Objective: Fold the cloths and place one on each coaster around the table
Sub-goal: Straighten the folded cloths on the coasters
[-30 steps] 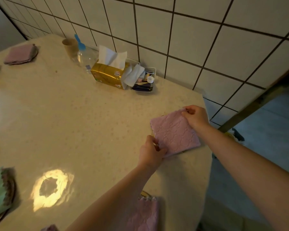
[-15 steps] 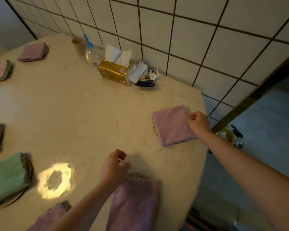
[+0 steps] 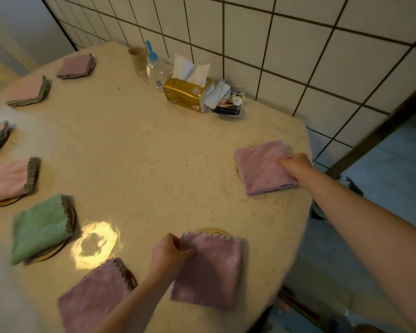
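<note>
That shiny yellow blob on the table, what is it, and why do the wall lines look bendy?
Head view: the blob is glare, a light reflecting off the glossy table beside the green cloth. Head view: the wide-angle lens curves the tile lines, and the cloths near the left edge look smeared with blur.

Fluffy quilted cloths (image 3: 262, 165), glossy speckled table (image 3: 154, 164) (glare patch), glazed tiles (image 3: 298, 56)

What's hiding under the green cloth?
A round coaster peeks out beneath the green cloth at its near edge. The rest of it is covered.
</note>
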The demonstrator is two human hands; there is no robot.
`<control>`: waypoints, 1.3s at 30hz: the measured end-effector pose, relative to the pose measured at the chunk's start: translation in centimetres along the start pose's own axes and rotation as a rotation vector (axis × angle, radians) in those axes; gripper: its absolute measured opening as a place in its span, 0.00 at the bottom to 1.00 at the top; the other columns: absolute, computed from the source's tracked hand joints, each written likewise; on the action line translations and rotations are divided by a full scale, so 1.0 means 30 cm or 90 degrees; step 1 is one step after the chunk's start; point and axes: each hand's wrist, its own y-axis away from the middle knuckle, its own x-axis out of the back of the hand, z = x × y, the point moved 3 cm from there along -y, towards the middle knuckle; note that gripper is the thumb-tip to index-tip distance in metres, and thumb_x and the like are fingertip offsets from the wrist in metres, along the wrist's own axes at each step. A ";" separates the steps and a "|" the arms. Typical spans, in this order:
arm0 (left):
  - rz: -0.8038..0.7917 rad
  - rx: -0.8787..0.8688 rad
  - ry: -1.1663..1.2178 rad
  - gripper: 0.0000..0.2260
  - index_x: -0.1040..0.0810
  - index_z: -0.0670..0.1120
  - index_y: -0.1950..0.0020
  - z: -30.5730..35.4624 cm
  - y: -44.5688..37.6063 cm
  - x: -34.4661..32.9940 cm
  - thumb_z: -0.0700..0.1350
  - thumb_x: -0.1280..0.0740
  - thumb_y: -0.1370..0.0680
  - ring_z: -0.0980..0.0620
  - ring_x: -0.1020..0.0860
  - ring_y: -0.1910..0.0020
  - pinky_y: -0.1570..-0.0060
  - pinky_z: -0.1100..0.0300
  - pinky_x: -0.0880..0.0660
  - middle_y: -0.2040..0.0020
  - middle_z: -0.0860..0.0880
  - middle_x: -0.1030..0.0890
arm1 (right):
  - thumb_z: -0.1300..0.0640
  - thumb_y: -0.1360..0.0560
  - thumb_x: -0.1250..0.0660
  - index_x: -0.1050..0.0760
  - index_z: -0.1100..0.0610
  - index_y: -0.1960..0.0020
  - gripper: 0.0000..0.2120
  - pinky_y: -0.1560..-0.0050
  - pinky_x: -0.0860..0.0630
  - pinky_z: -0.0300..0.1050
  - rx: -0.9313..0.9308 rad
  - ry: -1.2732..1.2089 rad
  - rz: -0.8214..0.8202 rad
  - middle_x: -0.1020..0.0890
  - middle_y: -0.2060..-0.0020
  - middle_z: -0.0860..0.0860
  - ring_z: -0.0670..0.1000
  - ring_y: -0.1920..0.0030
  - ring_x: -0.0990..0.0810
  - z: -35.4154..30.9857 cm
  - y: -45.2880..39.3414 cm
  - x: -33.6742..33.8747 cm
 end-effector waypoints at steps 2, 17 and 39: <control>-0.003 0.003 -0.007 0.12 0.24 0.45 0.56 -0.001 0.009 -0.007 0.48 0.24 0.32 0.52 0.24 0.63 0.62 0.56 0.26 0.62 0.49 0.21 | 0.44 0.31 0.32 0.26 0.64 0.42 0.27 0.51 0.21 0.51 0.013 0.011 0.001 0.20 0.48 0.60 0.60 0.50 0.21 -0.001 0.000 0.005; -0.088 -0.109 0.007 0.05 0.21 0.50 0.53 0.036 -0.022 0.008 0.46 0.28 0.27 0.52 0.22 0.57 0.56 0.56 0.25 0.56 0.52 0.19 | 0.68 0.25 0.40 0.28 0.61 0.43 0.12 0.61 0.22 0.50 -0.192 -0.561 -0.132 0.22 0.46 0.62 0.63 0.47 0.21 0.074 0.110 -0.053; -0.135 -0.144 0.022 0.12 0.25 0.51 0.46 0.048 -0.076 0.008 0.47 0.28 0.27 0.52 0.21 0.57 0.59 0.54 0.21 0.55 0.52 0.20 | 0.50 0.23 0.38 0.42 0.54 0.30 0.24 0.54 0.28 0.52 0.172 0.300 0.189 0.35 0.36 0.60 0.63 0.43 0.27 0.054 0.143 -0.047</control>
